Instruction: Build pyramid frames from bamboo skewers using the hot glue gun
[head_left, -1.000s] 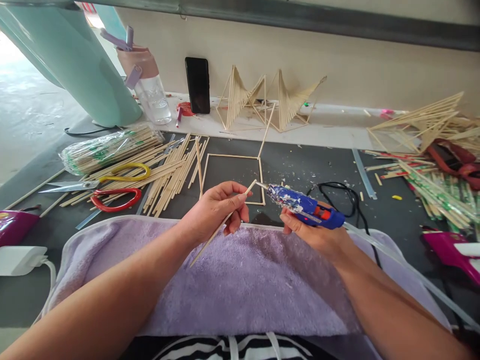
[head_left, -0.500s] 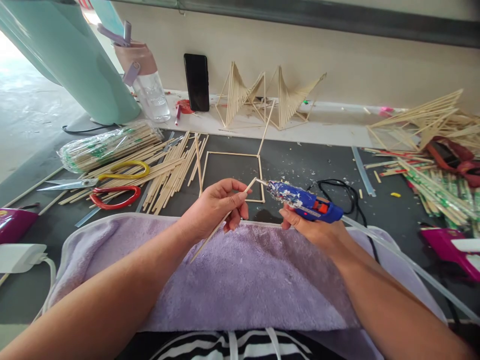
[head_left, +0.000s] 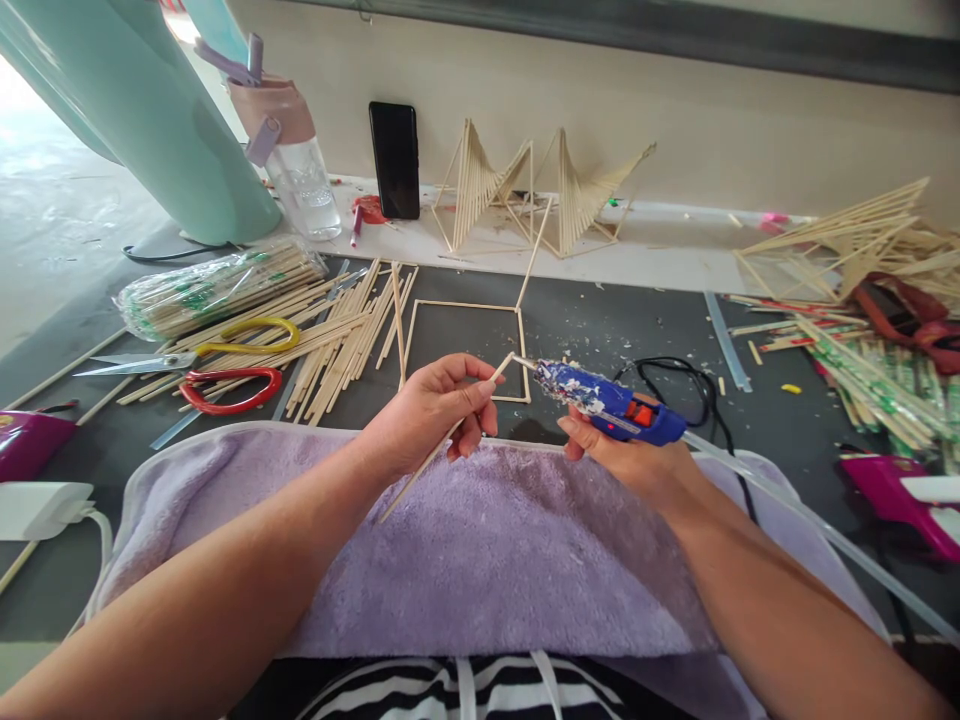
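Observation:
Between thumb and fingers, my left hand pinches a thin wooden stick, tilted with its upper end pointing away to the right. My right hand is wrapped round a blue glue gun, crusted with dried glue. The gun's nozzle meets the stick's upper end or is very near it. A clear glue stick trails from the gun's back. Just beyond my hands lies a square frame of sticks, with sticks rising from its corners; my left hand hides part of its near side.
Scissors and loose sticks lie at left, beside a wrapped stick bundle. Behind stand a bottle, a phone and twisted stick models. A black cable curls at right. A purple towel covers the near edge.
Both hands, the stick and the glue gun hold almost the same pose. Only the camera view has shifted very slightly.

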